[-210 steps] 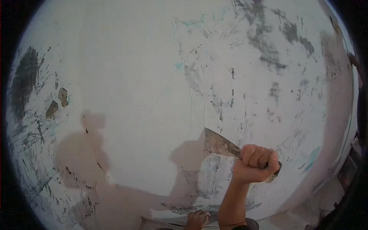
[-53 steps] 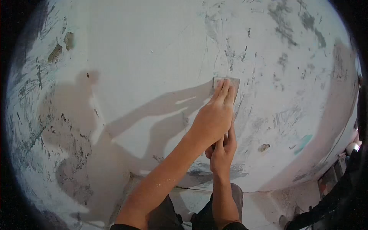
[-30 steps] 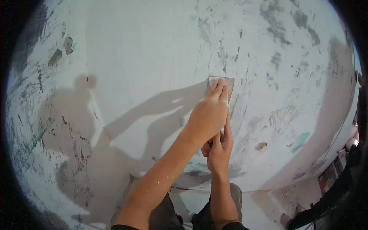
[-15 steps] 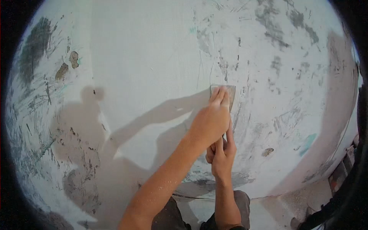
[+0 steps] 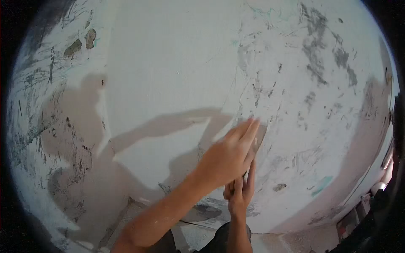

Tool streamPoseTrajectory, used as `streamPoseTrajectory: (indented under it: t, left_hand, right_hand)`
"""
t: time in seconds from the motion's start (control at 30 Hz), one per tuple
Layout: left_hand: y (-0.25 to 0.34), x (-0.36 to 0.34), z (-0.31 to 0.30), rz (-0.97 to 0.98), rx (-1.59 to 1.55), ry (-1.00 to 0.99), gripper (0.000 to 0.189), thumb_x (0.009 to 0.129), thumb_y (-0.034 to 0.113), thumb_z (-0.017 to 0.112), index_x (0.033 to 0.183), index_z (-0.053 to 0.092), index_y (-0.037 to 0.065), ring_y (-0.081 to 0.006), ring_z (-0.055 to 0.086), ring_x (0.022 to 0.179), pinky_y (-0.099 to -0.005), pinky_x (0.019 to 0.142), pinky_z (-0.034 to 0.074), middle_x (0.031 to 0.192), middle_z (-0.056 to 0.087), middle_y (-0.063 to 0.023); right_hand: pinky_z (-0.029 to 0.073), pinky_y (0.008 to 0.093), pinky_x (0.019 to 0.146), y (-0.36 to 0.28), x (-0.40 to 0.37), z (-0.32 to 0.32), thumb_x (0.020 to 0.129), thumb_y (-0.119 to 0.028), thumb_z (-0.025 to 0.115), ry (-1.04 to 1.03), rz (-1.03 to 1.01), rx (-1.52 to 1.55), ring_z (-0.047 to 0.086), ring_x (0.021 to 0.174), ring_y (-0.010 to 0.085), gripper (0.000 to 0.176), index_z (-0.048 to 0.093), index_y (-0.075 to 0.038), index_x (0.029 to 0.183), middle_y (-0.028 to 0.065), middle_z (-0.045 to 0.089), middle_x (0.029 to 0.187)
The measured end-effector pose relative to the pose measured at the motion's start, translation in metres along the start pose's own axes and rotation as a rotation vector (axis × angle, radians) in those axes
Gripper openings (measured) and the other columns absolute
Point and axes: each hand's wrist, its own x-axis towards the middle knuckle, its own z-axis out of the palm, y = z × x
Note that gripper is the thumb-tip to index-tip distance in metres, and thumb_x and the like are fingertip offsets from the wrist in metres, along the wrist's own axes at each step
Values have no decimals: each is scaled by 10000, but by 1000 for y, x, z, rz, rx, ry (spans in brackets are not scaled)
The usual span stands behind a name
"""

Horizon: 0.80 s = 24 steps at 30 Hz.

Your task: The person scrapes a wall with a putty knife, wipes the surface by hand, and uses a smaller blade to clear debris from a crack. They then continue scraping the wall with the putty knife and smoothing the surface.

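A putty knife point(image 5: 262, 134) lies with its broad metal blade against the patchy white wall point(image 5: 168, 63). My left hand point(image 5: 225, 158) is pressed over the blade with its fingers stretched out flat, hiding most of the metal; its thumb is not visible. Just below, my right hand point(image 5: 239, 195) is closed around the handle, one finger extended up along the tool. Beside the blade, the wall carries grey scuffs point(image 5: 258, 90) and dark scratches.
Two chipped holes, one a brown pit point(image 5: 90, 39), mark the wall's upper left. A small pit point(image 5: 279, 187) and a green smear point(image 5: 323, 185) are at lower right. Shadows of my body fall on the left. Floor point(image 5: 291, 242) and blurred items point(image 5: 358, 213) show at bottom right.
Both hands and the putty knife have moved down the wall, and the blade is tilted further to the right. My view has shifted too, with the wall marks displaced in the picture.
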Motion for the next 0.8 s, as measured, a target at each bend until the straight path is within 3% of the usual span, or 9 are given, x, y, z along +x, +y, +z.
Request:
streamPoseTrajectory:
  t: [0.07, 0.13, 0.23, 0.3, 0.33, 0.5, 0.57, 0.73, 0.8]
  left_hand:
    - [-7, -52, -3, -182, -162, -126, 546, 904, 66, 546, 1431, 419, 2, -377, 513, 1264, -414, 1036, 443, 1377, 506, -235]
    - [-35, -121, 17, -350, -277, -142, 484, 942, 121, 530, 1413, 461, 33, -352, 483, 1302, -418, 1057, 415, 1409, 488, -198]
    - [-76, -251, 91, -675, -503, 26, 485, 967, 211, 526, 1402, 447, 11, -376, 379, 1359, -437, 1110, 330, 1456, 414, -213]
    - [-96, -312, 136, -1150, -485, 27, 556, 1018, 343, 460, 1465, 364, 27, -413, 229, 1434, -489, 1138, 258, 1528, 301, -228]
    - [-87, -293, 107, -782, -422, -384, 674, 1018, 453, 433, 1531, 238, 62, -455, 61, 1470, -533, 1157, 193, 1577, 145, -272]
    - [-56, -285, 98, -904, -366, -373, 802, 972, 458, 534, 1567, 114, 122, -492, 29, 1460, -607, 1149, 142, 1575, 24, -314]
    - [-54, -290, 97, -670, 23, -564, 809, 963, 458, 553, 1574, 109, 167, -509, 45, 1452, -618, 1140, 160, 1576, 13, -307]
    - [-65, -298, 85, -585, 191, -781, 762, 924, 482, 591, 1551, 251, 213, -516, 73, 1447, -667, 1127, 138, 1591, 81, -247]
    - [-71, -299, 76, -639, 162, -1074, 772, 891, 509, 616, 1535, 301, 221, -517, 83, 1444, -679, 1124, 139, 1597, 111, -219]
  right_hand:
    - [359, 233, 449, 58, -33, -52, 979, -140, 537, -35, -27, -184, 430, 500, 68, 649, 224, -42, 1539, 1, 515, 678]
    - [413, 229, 496, 109, -58, -99, 945, -133, 577, -161, -202, -742, 475, 533, 55, 605, 348, -37, 1497, 42, 559, 675]
    - [537, 377, 672, 105, -68, -105, 888, -198, 660, -481, 153, -921, 697, 719, 320, 594, 455, -131, 1442, 204, 700, 861]
    - [514, 385, 654, 140, -69, -116, 868, -193, 677, -605, 94, -1004, 659, 672, 324, 589, 477, -120, 1418, 205, 671, 809]
    - [491, 392, 636, 151, -78, -122, 848, -188, 694, -716, 31, -1075, 622, 625, 328, 585, 500, -109, 1393, 207, 643, 757]
    - [503, 452, 725, 150, -70, -108, 847, -194, 679, -804, 241, -974, 644, 803, 399, 550, 516, -80, 1360, 216, 671, 903]
    - [505, 492, 843, 151, -72, -105, 853, -226, 674, -877, 249, -993, 638, 972, 418, 555, 512, -68, 1360, 228, 674, 1074]
    - [522, 454, 765, 139, -75, -97, 803, -200, 722, -896, 245, -1057, 660, 857, 397, 515, 583, -96, 1289, 194, 696, 970]
    - [527, 443, 726, 154, -82, -112, 821, -222, 722, -930, 160, -1049, 670, 813, 363, 547, 556, -121, 1332, 180, 702, 940]
